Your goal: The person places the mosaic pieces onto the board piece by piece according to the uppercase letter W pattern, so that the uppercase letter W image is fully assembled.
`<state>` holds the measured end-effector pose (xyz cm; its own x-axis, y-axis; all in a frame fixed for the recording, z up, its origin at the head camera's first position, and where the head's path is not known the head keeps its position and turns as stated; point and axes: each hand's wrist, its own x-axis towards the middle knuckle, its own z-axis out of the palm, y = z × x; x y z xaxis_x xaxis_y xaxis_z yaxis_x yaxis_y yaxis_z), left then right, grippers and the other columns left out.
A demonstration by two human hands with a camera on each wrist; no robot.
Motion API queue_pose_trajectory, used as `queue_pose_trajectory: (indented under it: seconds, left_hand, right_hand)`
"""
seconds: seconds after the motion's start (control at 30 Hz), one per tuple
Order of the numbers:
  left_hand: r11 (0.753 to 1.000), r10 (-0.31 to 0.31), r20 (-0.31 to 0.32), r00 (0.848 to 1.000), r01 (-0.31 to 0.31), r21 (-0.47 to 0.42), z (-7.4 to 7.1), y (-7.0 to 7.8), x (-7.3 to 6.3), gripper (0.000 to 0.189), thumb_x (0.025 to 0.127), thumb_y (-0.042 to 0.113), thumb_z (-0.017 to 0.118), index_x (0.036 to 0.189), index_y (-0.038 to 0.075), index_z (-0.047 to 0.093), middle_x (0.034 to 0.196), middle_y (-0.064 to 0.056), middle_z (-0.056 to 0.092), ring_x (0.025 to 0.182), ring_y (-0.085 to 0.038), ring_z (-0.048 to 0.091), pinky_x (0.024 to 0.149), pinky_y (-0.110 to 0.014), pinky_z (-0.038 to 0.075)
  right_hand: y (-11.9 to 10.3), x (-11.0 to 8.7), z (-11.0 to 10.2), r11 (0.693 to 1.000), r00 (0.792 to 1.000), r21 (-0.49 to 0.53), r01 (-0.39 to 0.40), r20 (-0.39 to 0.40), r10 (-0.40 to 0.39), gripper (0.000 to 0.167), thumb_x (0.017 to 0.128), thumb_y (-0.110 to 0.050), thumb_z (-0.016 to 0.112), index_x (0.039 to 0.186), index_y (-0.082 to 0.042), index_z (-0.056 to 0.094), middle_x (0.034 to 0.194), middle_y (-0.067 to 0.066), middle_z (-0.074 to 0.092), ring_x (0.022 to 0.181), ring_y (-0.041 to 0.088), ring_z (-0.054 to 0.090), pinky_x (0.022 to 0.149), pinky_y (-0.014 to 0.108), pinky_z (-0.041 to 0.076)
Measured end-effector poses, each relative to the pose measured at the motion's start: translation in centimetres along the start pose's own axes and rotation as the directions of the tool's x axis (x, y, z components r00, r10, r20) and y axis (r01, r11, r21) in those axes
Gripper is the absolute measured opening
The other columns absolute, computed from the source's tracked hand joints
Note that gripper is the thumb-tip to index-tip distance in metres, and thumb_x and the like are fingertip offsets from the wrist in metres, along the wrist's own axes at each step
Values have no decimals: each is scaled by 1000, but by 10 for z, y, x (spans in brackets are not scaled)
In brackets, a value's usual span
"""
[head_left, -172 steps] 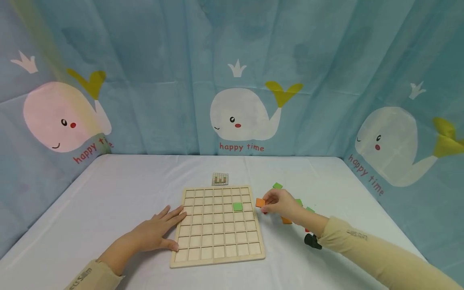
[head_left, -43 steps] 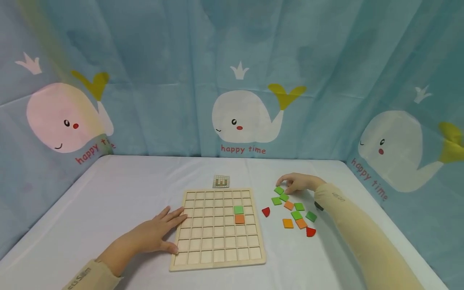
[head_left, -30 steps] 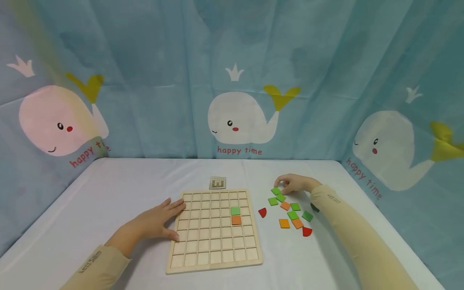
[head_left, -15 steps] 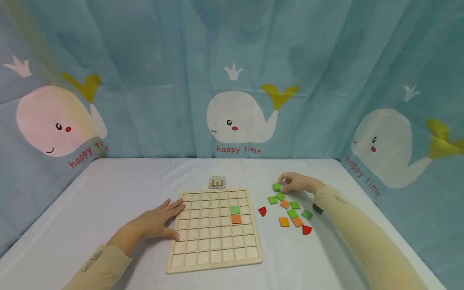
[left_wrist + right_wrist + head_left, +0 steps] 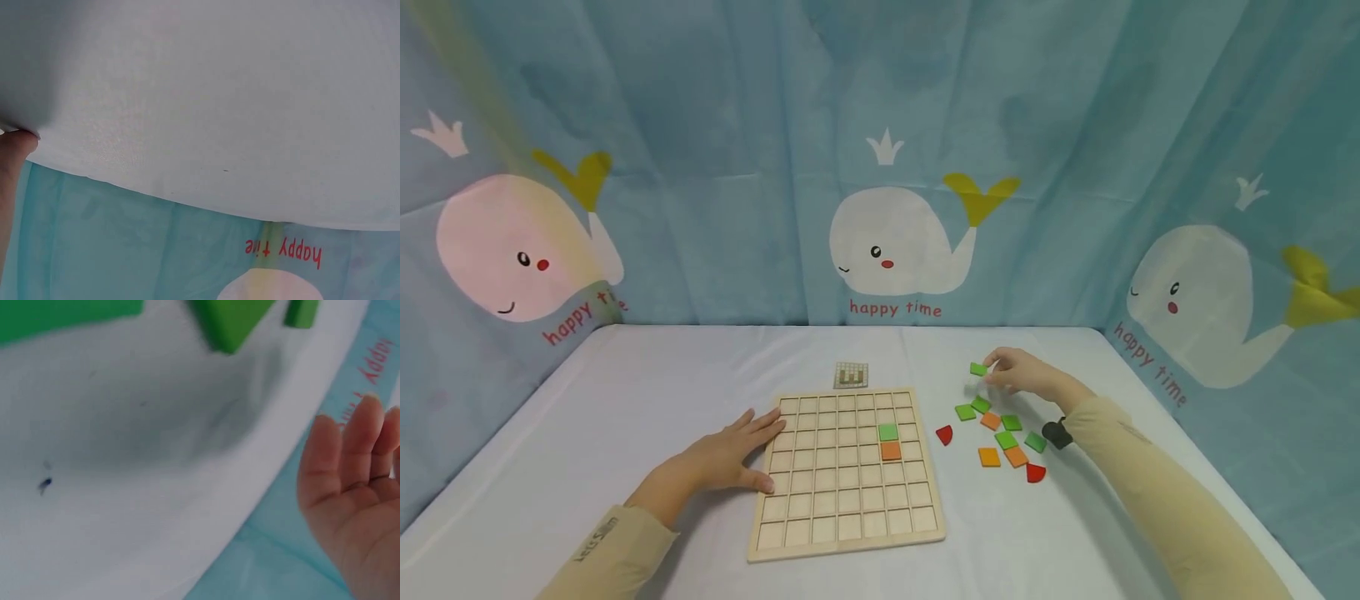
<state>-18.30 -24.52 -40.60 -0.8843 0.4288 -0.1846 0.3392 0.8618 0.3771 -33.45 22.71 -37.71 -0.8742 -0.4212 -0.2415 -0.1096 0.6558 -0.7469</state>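
My right hand pinches a green square tile above the table, at the far end of the loose tiles. In the right wrist view the curled fingers of that hand show at the right edge; the held tile is not plain there. My left hand lies with fingers spread along the left edge of a wooden grid board, thumb on its rim. Set in the board's cells are a light green tile and, just below it, an orange tile.
Right of the board lie several loose green and orange tiles and two red quarter-round pieces. A small patterned card sits behind the board. A whale-print curtain closes off the table's back and sides.
The orange tile once in my right hand now sits in the board. In the last second that hand has picked up a green tile and raised it. The left hand stays at the board.
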Motion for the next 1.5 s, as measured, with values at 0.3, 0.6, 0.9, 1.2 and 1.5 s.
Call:
queue_pose_trajectory:
  seconds: [0.3,0.6,0.9,1.2,1.5]
  left_hand:
    - [1000,17,2,1000,-17,0,-1,-2,2,102,74,61,71,151,5,33,159,-14,21,140,-51,16,91,-76,31]
    - [1000,17,0,1000,-17,-3,-2,-1,1,103,74,62,71,150,4,34,158,-15,22,140,-51,16,91,-76,31]
    - [1000,23,-8,1000,-23,-2,-1,-1,0,103,73,62,70,150,5,34,158,-14,22,140,-51,16,92,-75,31]
    - [1000,22,-3,1000,-22,-3,-2,0,0,103,74,61,70,151,5,34,159,-14,22,140,-51,16,91,-76,31]
    - [1000,22,3,1000,-22,-1,-2,-2,1,102,75,62,70,151,4,33,159,-14,21,140,-51,15,92,-76,30]
  right_hand:
    - [-20,-26,3,999,989,-1,51,-142,-50,33,96,-15,62,119,6,52,94,13,57,96,39,55,84,39,51]
    - [-36,-42,21,996,981,18,88,-176,-84,29,93,-13,66,113,6,55,87,9,56,83,30,53,77,41,49]
    - [-46,-54,46,982,976,57,179,-139,-170,23,89,-10,70,103,5,58,83,6,58,78,26,56,71,36,51]
    - [-52,-58,68,972,967,21,235,-106,-231,20,86,-10,74,97,1,62,84,3,59,80,19,56,69,30,49]
    - [-64,-59,82,967,964,11,253,-83,-251,19,85,-12,75,96,-2,63,86,2,61,85,19,57,77,34,49]
